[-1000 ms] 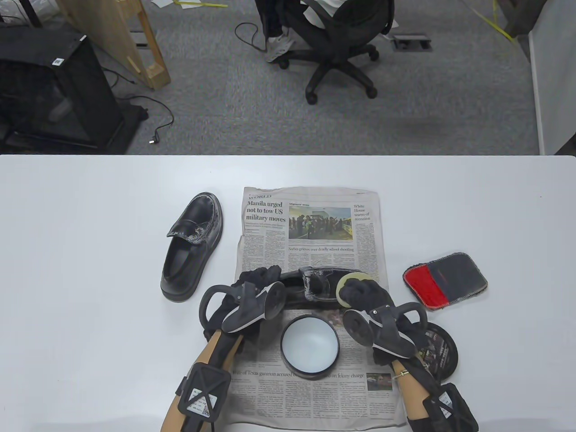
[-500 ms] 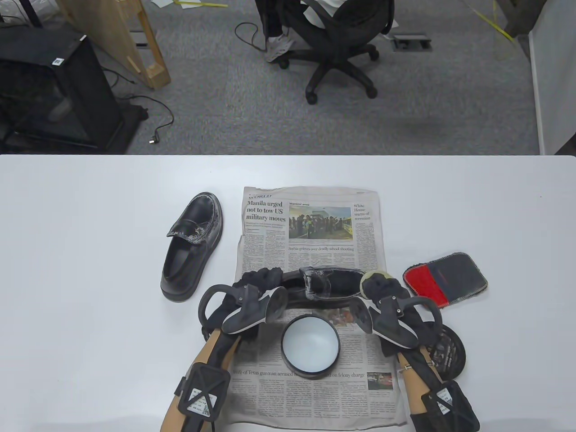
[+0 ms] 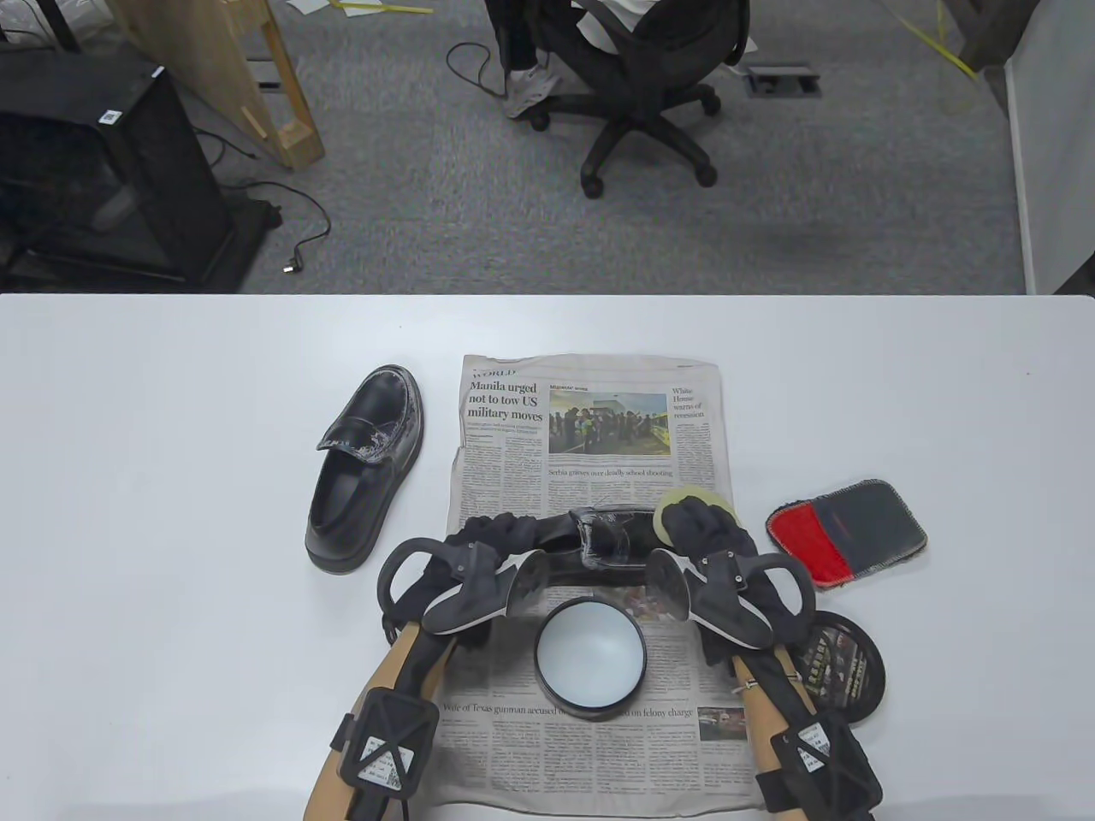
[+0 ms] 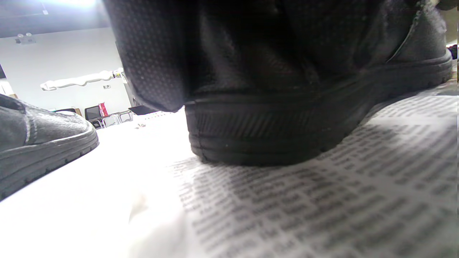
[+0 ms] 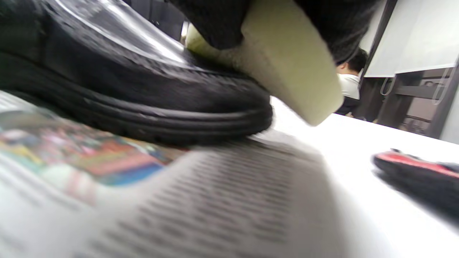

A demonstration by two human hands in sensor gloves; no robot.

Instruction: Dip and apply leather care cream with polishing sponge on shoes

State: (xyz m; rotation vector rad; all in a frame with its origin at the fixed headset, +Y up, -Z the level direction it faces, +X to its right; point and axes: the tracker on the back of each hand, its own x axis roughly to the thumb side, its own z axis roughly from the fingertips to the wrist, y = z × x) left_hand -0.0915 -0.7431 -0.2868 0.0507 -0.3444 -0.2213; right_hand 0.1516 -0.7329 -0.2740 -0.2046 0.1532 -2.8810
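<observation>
Centre frame: gloved left hand [image 3: 492, 534] grips the black leather loafer's [image 3: 603, 539] heel; gloved right hand [image 3: 706, 530] presses a pale-yellow round sponge [image 3: 676, 500] to its toe.

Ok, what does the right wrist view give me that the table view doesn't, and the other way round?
Only the right wrist view shows the sponge from the side, its lower edge hanging just past the shoe's toe, and the shoe's sole resting on the newspaper.

Only the table view shows the open cream tin, its lid, the second shoe and the left hand at the heel.

Both show the sponge, shoe, newspaper and red-and-grey cloth.
</observation>
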